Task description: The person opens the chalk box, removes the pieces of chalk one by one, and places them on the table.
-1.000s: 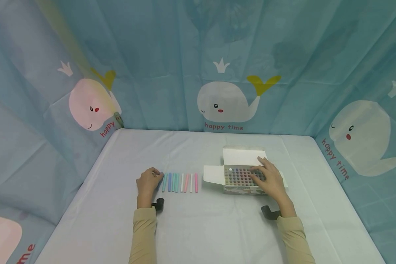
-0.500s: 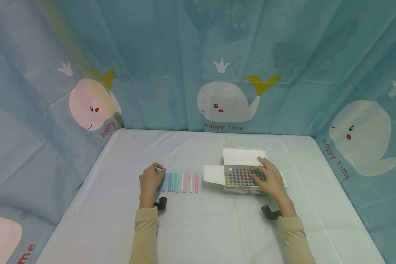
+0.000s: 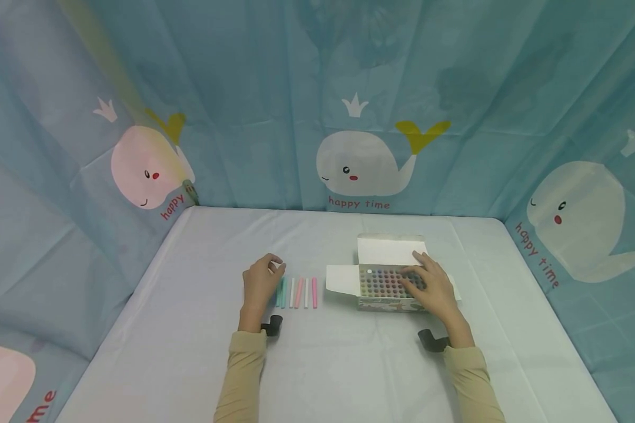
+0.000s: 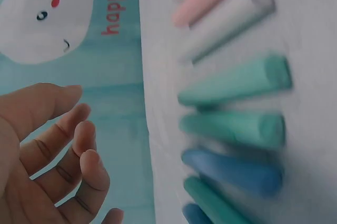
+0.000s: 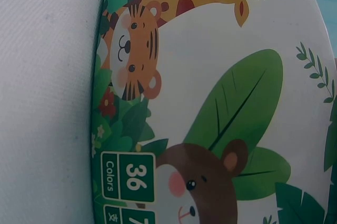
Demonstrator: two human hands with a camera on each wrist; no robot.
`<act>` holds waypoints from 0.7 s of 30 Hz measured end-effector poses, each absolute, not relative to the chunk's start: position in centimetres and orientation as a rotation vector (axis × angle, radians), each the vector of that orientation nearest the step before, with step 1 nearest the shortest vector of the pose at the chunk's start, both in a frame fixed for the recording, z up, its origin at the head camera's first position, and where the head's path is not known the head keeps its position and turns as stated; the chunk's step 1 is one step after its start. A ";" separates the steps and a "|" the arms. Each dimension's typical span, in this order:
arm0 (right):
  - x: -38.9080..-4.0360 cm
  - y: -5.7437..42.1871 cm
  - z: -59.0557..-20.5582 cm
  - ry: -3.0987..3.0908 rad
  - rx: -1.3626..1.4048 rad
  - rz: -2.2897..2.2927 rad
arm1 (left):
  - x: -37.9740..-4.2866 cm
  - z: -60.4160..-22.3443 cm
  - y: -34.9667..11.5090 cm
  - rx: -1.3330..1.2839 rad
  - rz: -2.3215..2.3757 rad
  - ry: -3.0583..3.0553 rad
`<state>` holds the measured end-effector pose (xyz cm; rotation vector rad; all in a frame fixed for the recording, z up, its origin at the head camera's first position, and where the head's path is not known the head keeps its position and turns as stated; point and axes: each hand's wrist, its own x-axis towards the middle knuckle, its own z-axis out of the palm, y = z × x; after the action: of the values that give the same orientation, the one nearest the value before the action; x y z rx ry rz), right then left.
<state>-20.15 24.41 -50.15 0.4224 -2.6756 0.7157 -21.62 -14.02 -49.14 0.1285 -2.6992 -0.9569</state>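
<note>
My left hand [image 3: 259,288] hovers over the left part of a row of chalk sticks [image 3: 298,294], hiding some of them in the head view. The left wrist view shows its fingers loosely bent with nothing between them, apart from the green chalk [image 4: 237,82] and the blue chalk [image 4: 234,171]. White and pink sticks lie farther along the row. To the right stands an opened chalk box [image 3: 386,305] packed with upright sticks of many colors. My right hand [image 3: 434,288] rests on the box's right part, thumb and fingers bent over the chalk tops.
One box flap [image 3: 343,279] sticks out left toward the row, and the lid [image 3: 391,251] stands up behind. Printed animals cover the box side [image 5: 210,77]. A white cloth [image 3: 338,364] covers the table, with a blue whale-print curtain [image 3: 275,147] around it.
My left hand has moved right from the row's left end, rising slightly over the chalk sticks and covering the leftmost ones. The right hand and the box have stayed put.
</note>
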 end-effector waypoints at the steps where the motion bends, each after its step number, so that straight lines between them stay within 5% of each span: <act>1: -20.1 24.4 -50.1 -2.678 0.421 0.715 | -21.6 -49.0 -13.7 0.111 -0.969 -2.689; 21: -20.2 24.5 -50.3 -2.677 0.422 0.721 | -22.1 -47.8 -7.1 -0.157 -0.959 -2.597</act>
<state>-20.21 24.53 -50.32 0.4220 -2.6769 0.7214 -22.10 -7.08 -47.84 -0.1574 -2.5969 -0.9590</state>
